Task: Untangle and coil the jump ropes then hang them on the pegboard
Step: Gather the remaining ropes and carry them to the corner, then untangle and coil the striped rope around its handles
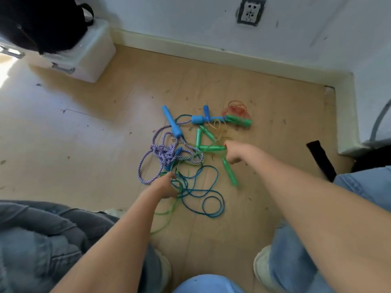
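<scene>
A tangle of jump ropes lies on the wooden floor. A purple-and-white braided rope (165,154) is knotted at the left, with a blue handle (172,121) above it. Thin blue cord (208,194) loops at the near side, and thin green cord (167,210) trails toward me. Several green handles (209,148) lie in the middle. My left hand (166,185) pinches the blue and green cords at the tangle's near left. My right hand (236,152) grips the end of a green handle. A red rope (236,108) is bunched at the far right.
A white plastic box (88,53) with a black bag (40,22) on it stands at the far left by the wall. A skirting board (211,53) runs along the back. A black strap (320,159) lies at the right. My knees and shoes frame the near edge.
</scene>
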Demonstrator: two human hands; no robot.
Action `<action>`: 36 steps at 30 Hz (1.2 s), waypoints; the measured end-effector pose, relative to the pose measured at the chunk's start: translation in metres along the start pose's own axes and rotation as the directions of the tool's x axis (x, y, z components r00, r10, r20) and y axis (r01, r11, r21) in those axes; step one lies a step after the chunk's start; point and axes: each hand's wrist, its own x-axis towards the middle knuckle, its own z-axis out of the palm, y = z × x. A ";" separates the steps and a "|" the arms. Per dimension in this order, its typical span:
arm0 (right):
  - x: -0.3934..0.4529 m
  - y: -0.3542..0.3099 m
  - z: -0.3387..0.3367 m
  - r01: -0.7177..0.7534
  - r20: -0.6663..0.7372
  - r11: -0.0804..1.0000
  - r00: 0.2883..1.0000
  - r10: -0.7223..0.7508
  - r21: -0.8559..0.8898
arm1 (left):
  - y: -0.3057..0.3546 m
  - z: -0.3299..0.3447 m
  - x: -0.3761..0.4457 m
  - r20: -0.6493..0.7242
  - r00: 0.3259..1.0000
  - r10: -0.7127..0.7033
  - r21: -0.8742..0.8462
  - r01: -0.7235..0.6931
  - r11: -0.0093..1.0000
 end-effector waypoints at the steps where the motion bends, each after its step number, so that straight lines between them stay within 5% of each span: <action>1: 0.001 -0.003 0.009 -0.007 0.040 0.997 0.999 0.010 -0.073 | 0.002 -0.003 0.001 0.053 0.998 0.040 -0.179 -0.030 0.983; 3: 0.007 -0.013 0.020 -0.012 -0.032 0.993 0.999 0.008 -0.122 | 0.008 -0.009 0.001 0.080 0.989 0.123 -0.494 -0.068 0.867; 4: 0.011 -0.021 0.022 -0.015 -0.114 0.991 0.993 0.000 -0.132 | 0.010 -0.013 0.003 -0.023 0.992 0.125 -0.570 -0.115 0.814; 6: 0.023 -0.038 0.021 0.050 -0.313 0.982 0.944 -0.105 -0.179 | 0.006 -0.024 0.013 -0.381 0.925 -0.008 -0.482 -0.191 0.855; 8: 0.037 -0.061 0.024 0.247 -0.412 0.959 0.867 -0.282 -0.135 | -0.003 -0.032 0.022 -0.572 0.799 -0.189 -0.414 -0.082 0.907; 10: 0.050 -0.082 0.035 0.457 -0.244 0.888 0.869 -0.431 0.060 | -0.013 -0.031 0.036 -0.441 0.826 -0.350 -0.481 0.111 0.869; 12: 0.061 -0.094 0.056 0.471 0.022 0.867 0.877 -0.480 0.162 | -0.014 -0.015 0.047 -0.165 0.866 -0.472 -0.594 0.295 0.749; 14: 0.071 -0.094 0.075 0.452 0.112 0.884 0.879 -0.464 0.117 | -0.006 0.008 0.055 -0.056 0.863 -0.502 -0.603 0.371 0.706; 17: 0.081 -0.075 0.083 0.444 -0.111 0.885 0.895 -0.431 0.142 | 0.024 0.024 0.073 -0.185 0.915 -0.358 -0.656 0.157 0.739; 20: 0.086 -0.042 0.060 0.324 -0.400 0.900 0.896 -0.192 0.293 | 0.064 0.011 0.088 -0.199 0.973 -0.116 -0.857 -0.116 0.502; 22: 0.082 -0.023 0.034 0.312 -0.529 0.834 0.848 -0.028 0.456 | 0.089 -0.015 0.091 -0.278 0.960 0.008 -0.854 -0.251 0.455; 25: 0.067 -0.010 -0.017 0.414 -0.632 0.666 0.766 0.112 0.620 | 0.111 -0.071 0.080 -0.424 0.891 0.163 -0.725 -0.442 0.529; 30: 0.029 0.003 -0.079 0.499 -0.635 0.589 0.772 0.032 0.636 | 0.113 -0.112 0.043 -0.504 0.849 0.158 -0.670 -0.500 0.549; 34: -0.002 0.000 -0.092 0.489 -0.513 0.157 0.827 0.230 0.858 | 0.146 -0.127 0.000 -0.505 0.810 0.299 -0.585 -0.575 0.571; 36: -0.020 0.001 -0.099 0.530 -0.528 0.085 0.791 0.310 0.844 | 0.151 -0.142 -0.025 -0.497 0.790 0.360 -0.431 -0.584 0.688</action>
